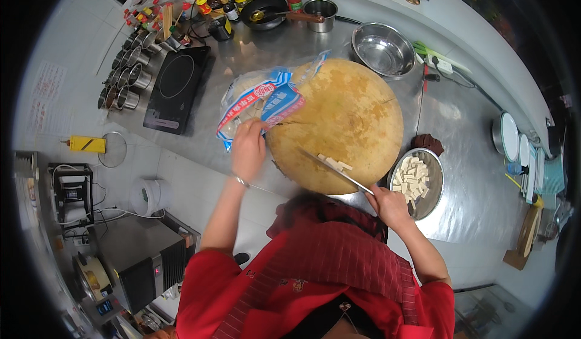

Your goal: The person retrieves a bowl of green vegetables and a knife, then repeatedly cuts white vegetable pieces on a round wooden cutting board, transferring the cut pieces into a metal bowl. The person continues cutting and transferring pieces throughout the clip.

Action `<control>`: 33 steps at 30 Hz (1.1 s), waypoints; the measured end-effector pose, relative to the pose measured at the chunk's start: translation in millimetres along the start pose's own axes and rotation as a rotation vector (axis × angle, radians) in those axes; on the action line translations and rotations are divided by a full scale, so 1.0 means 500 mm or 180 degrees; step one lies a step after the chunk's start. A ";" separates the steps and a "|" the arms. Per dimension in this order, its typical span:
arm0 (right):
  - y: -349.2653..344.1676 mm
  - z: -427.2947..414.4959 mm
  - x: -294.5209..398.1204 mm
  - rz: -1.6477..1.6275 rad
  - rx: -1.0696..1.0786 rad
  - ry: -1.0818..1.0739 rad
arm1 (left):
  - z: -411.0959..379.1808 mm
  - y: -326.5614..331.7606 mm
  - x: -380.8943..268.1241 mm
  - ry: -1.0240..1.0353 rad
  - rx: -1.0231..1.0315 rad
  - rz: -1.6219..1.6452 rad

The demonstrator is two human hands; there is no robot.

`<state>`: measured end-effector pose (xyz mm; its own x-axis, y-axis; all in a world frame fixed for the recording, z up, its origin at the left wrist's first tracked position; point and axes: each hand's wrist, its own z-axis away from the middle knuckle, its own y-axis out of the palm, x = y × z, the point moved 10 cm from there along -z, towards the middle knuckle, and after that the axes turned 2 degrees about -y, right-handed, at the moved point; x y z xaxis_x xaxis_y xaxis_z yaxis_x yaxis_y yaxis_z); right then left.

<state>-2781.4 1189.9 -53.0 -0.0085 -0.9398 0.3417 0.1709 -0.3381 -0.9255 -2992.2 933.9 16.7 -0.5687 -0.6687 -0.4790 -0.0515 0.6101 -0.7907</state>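
Observation:
A round wooden chopping board (pixel 349 112) lies before me on the steel counter. My right hand (pixel 391 205) grips a kitchen knife (pixel 340 172) at the board's near edge, its blade over the wood beside a few pale cut pieces (pixel 335 162). At the board's left edge my left hand (pixel 249 146) is at a printed clear plastic bag (pixel 258 96) with pale contents; its fingertips are partly hidden, so their hold is unclear. Close to my right hand stands a steel bowl (pixel 439 189) holding many pale cut pieces (pixel 411 178).
Left of the bag lies a black induction cooker (pixel 174 89), with several steel cups (pixel 138 76) beyond it. Along the back stand a frying pan (pixel 268 19), a small steel pot (pixel 320 14) and a large steel bowl (pixel 383 48). A brown cloth (pixel 428 144) touches the bowl of pieces.

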 end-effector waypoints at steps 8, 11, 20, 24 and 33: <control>-0.072 -0.068 -0.083 0.0313 -0.0620 0.0406 | -0.169 0.149 0.211 -0.1185 0.1683 -0.0738; -0.067 -0.064 -0.080 0.0255 -0.0639 0.0424 | -0.205 0.194 0.241 -0.1148 0.1901 -0.0764; -0.019 -0.033 -0.053 0.0075 -0.0364 0.0598 | -0.229 0.296 0.270 -0.0556 0.1579 -0.0830; -0.021 -0.035 -0.062 0.0048 -0.0352 0.0635 | -0.252 0.278 0.238 -0.0595 0.1704 -0.0932; -0.021 -0.036 -0.064 0.0055 -0.0331 0.0662 | -0.234 0.281 0.252 -0.1073 0.1753 -0.0419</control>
<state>-2800.4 1222.5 -57.1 -0.2111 -0.9320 0.2947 0.0704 -0.3152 -0.9464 -3167.1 985.2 -110.1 -0.2933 -0.8740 -0.3875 0.3755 0.2674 -0.8874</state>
